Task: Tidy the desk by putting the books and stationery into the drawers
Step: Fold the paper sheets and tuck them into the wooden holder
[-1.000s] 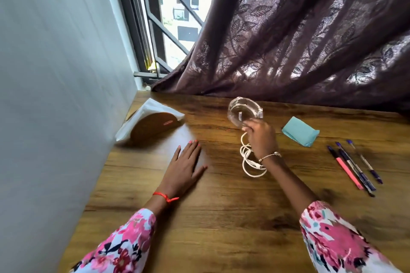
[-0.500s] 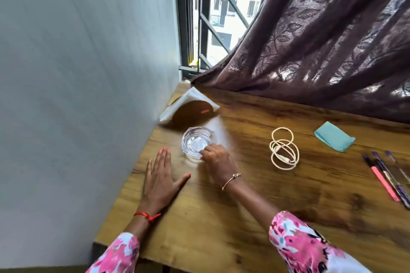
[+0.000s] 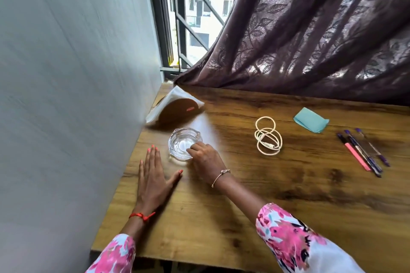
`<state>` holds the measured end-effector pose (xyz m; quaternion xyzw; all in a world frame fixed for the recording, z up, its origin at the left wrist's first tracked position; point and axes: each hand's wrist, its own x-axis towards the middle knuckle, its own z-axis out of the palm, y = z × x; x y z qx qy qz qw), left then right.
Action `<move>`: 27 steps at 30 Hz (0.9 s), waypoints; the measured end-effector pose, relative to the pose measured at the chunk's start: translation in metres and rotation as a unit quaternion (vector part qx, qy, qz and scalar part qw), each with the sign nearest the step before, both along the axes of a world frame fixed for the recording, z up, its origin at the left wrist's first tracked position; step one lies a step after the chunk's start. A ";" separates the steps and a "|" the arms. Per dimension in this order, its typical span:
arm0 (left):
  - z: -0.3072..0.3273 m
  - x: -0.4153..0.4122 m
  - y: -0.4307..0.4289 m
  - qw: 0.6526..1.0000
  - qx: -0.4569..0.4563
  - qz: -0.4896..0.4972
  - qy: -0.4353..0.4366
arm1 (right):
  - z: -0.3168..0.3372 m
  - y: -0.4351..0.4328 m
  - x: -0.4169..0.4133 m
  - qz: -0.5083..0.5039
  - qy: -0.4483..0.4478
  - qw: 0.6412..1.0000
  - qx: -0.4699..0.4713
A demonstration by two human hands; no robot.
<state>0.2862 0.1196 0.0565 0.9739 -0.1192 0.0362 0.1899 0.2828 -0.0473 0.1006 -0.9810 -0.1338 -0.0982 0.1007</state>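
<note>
A clear glass ashtray [image 3: 182, 143] stands on the wooden desk [image 3: 244, 217] near the left wall. My right hand [image 3: 206, 162] grips its near right rim with curled fingers. My left hand [image 3: 153, 175] lies flat on the desk just left of the ashtray, fingers straight. Several pens [image 3: 363, 153] and a pink highlighter lie at the right. A teal pad of sticky notes [image 3: 310, 123] sits beyond them. A coiled white cable [image 3: 267, 138] lies in the middle of the desk.
A wooden stand wrapped in white paper [image 3: 175, 107] leans at the back left corner against the grey wall [image 3: 66, 95]. A dark patterned curtain [image 3: 310, 40] hangs along the desk's far edge, with a barred window behind it. The desk's front edge is close to me.
My right hand carried the ashtray from the middle back of the desk, above the cable, leftward and set it down near the wall. The view swung left. My left hand stayed flat.
</note>
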 end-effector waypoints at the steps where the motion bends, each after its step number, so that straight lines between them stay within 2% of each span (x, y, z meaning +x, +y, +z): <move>1: 0.002 0.000 -0.002 1.000 -0.022 -0.006 -0.014 | 0.001 -0.003 -0.002 0.001 0.000 1.000 0.019; 5: 0.015 0.000 -0.020 0.992 -0.087 -0.070 -0.063 | 0.006 -0.023 -0.017 -0.065 0.020 0.996 0.063; 10: 0.036 0.002 -0.065 0.973 -0.116 -0.176 -0.097 | -0.004 -0.071 -0.045 -0.171 0.017 0.979 0.112; 17: 0.044 -0.022 -0.138 0.951 -0.091 -0.286 -0.079 | 0.005 -0.139 -0.107 -0.316 -0.033 0.945 0.077; 22: 0.038 -0.056 -0.181 0.937 -0.080 -0.335 -0.062 | 0.007 -0.184 -0.164 -0.382 -0.009 0.919 0.095; 27: 0.035 -0.107 -0.232 0.926 -0.108 -0.358 -0.061 | 0.003 -0.237 -0.231 -0.425 0.005 0.897 0.124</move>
